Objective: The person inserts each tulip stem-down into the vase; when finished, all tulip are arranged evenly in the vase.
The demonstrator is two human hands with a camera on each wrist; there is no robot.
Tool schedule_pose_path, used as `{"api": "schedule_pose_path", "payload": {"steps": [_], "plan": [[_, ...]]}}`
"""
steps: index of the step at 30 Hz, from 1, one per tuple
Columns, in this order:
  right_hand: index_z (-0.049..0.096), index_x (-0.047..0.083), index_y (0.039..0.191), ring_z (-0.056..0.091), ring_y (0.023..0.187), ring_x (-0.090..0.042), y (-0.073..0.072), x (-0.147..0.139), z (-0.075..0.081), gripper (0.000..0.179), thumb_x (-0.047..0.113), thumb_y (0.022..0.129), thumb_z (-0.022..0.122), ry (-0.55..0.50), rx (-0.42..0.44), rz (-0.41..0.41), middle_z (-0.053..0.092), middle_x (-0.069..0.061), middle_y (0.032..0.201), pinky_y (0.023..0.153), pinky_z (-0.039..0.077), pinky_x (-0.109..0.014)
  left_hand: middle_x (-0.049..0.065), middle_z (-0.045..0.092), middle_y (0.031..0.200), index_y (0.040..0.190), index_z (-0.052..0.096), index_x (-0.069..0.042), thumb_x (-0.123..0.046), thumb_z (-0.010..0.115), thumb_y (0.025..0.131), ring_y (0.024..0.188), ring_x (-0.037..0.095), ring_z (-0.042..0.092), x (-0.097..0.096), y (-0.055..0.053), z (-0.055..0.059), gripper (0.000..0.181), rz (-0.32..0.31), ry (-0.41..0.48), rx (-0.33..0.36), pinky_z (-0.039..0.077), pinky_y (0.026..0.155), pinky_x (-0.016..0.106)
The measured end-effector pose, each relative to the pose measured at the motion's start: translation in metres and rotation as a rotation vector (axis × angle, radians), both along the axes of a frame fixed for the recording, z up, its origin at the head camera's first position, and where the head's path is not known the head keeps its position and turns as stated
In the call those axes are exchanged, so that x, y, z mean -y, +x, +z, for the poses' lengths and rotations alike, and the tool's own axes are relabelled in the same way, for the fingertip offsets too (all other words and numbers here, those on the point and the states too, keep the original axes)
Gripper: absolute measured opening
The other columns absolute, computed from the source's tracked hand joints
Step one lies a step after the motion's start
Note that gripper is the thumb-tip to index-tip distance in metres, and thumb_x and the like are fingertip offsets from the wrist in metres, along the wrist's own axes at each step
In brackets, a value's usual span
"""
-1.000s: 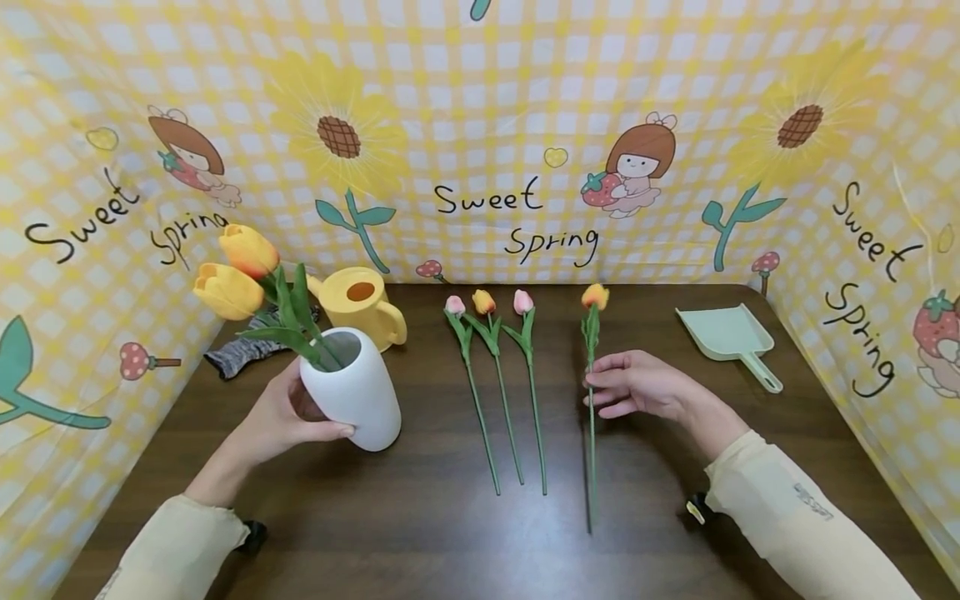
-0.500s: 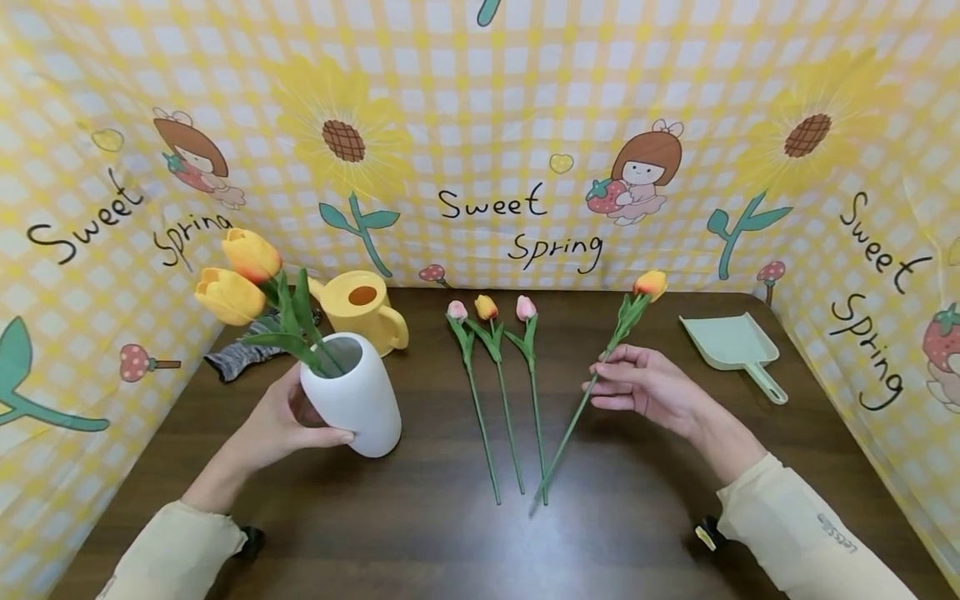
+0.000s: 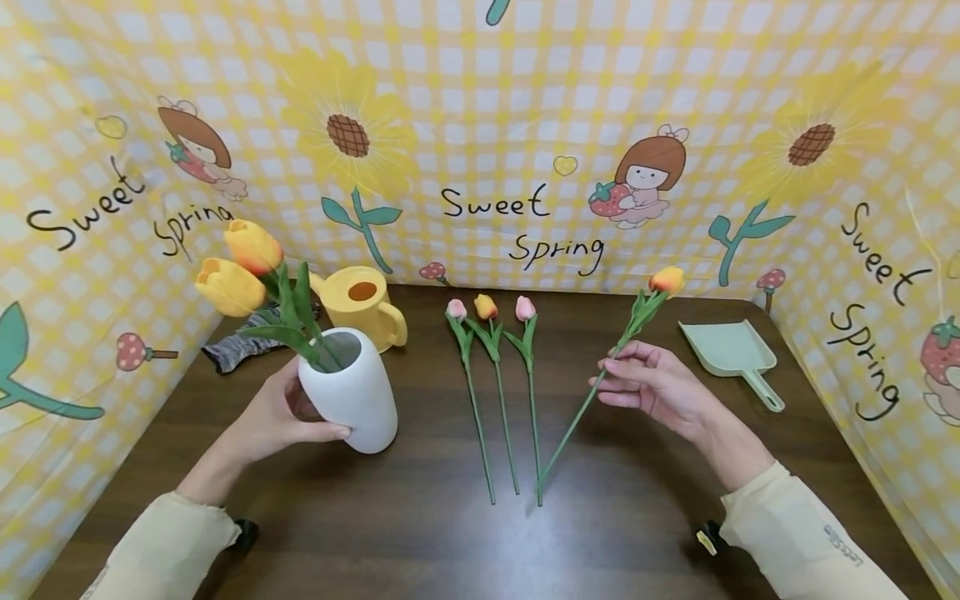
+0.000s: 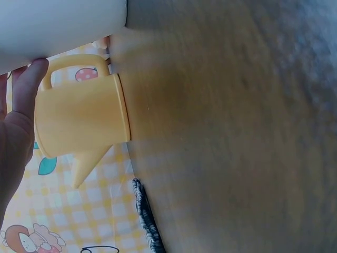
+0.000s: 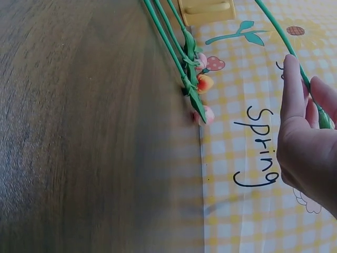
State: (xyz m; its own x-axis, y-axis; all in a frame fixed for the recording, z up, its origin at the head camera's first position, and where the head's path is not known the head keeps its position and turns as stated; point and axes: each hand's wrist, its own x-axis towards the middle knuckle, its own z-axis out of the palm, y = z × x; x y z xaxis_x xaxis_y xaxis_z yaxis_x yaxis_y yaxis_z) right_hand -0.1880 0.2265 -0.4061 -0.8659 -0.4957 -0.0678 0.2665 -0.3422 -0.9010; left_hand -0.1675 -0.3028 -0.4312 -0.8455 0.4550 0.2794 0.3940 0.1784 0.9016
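In the head view my left hand [image 3: 273, 418] grips a white vase [image 3: 352, 396] round its side, thumb across the front. Two yellow-orange tulips [image 3: 231, 287] stand in the vase, leaning left; their lower stems are hidden inside it. My right hand [image 3: 660, 385] pinches the green stem of an orange-yellow tulip [image 3: 667, 282] between thumb and fingers. That tulip slants, bloom up to the right, stem end low to the left. Two pink tulips [image 3: 525, 308] and an orange one [image 3: 486, 307] lie side by side on the table, the held stem's end overlapping the rightmost.
Behind the vase stands a yellow watering can [image 3: 360, 304], with a grey knitted glove-like cloth [image 3: 243, 346] to its left. A pale green dustpan [image 3: 731, 346] lies at the right. Checked yellow fabric [image 3: 480, 125] walls the brown table [image 3: 420, 533] at back and sides.
My right hand has lifted and tilted its tulip, the bloom swinging right and the stem end left. The left hand and vase have barely moved.
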Motion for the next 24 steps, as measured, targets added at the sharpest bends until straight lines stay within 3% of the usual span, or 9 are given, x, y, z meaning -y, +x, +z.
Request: {"api": "schedule_pose_path", "payload": {"steps": [9, 24], "plan": [[0.065, 0.006, 0.099, 0.073, 0.102, -0.028, -0.002, 0.006, 0.013, 0.015, -0.004, 0.103, 0.054, -0.003, -0.009, -0.043, 0.075, -0.009, 0.101, 0.087, 0.059, -0.044, 0.01, 0.06, 0.127, 0.148, 0.04, -0.005, 0.018, 0.086, 0.067, 0.104, 0.02, 0.068, 0.0, -0.001, -0.003, 0.096, -0.005, -0.006, -0.029, 0.063, 0.071, 0.041], [0.067, 0.004, 0.103, 0.073, 0.102, -0.028, -0.009, 0.054, 0.055, 0.01, -0.002, 0.1, 0.059, -0.051, -0.125, -0.054, 0.072, -0.01, 0.103, 0.088, 0.058, -0.047, 0.011, 0.059, 0.128, 0.149, 0.039, -0.006, 0.017, 0.086, 0.068, 0.105, 0.02, 0.068, 0.001, -0.001, -0.004, 0.096, -0.005, -0.007, -0.018, 0.063, 0.072, 0.041]]}}
